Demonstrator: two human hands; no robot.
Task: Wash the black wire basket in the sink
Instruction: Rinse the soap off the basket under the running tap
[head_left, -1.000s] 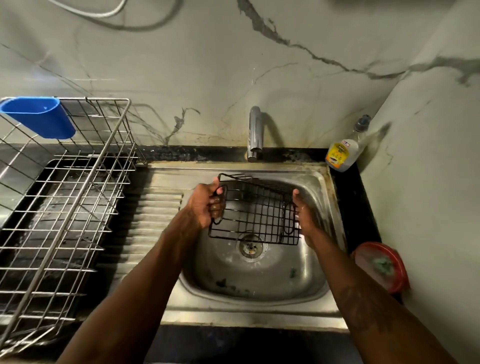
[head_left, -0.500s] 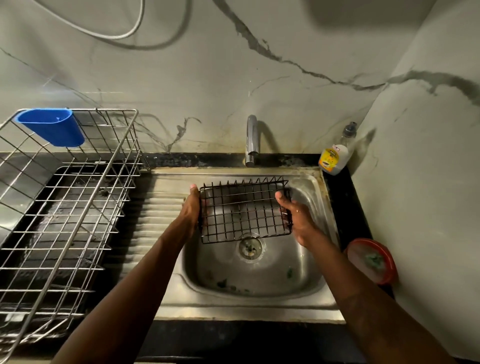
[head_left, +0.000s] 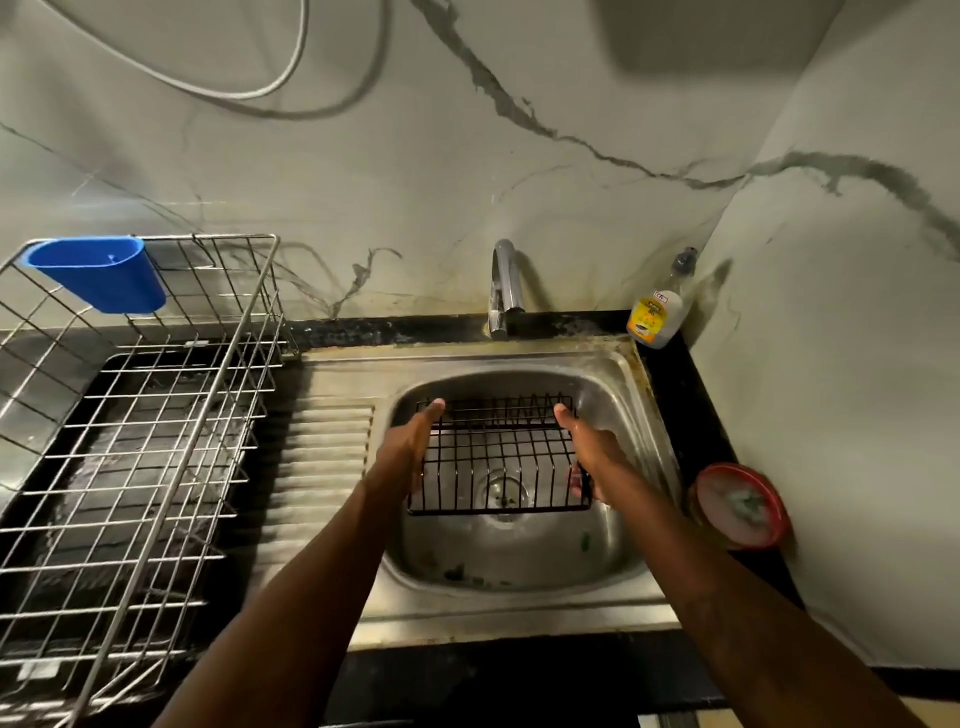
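Observation:
The black wire basket (head_left: 498, 457) lies nearly flat, low inside the steel sink (head_left: 519, 608), above the drain. My left hand (head_left: 410, 452) holds its left side, thumb stretched along the top edge and the fingers hidden behind the wires. On the right side my right hand (head_left: 589, 452) grips it, thumb on the far corner and fingertips curled under the near corner. No water runs from the tap (head_left: 501, 291).
A large steel dish rack (head_left: 130, 441) with a blue cup (head_left: 98, 273) hooked on it stands to the left, beside the ribbed drainboard. A dish soap bottle (head_left: 654, 317) sits at the back right corner. A red dish (head_left: 740, 506) with a scrubber lies right of the sink.
The basket has turned from tilted up to nearly flat and dropped lower into the sink bowl. Both hands kept hold of its sides and moved down with it.

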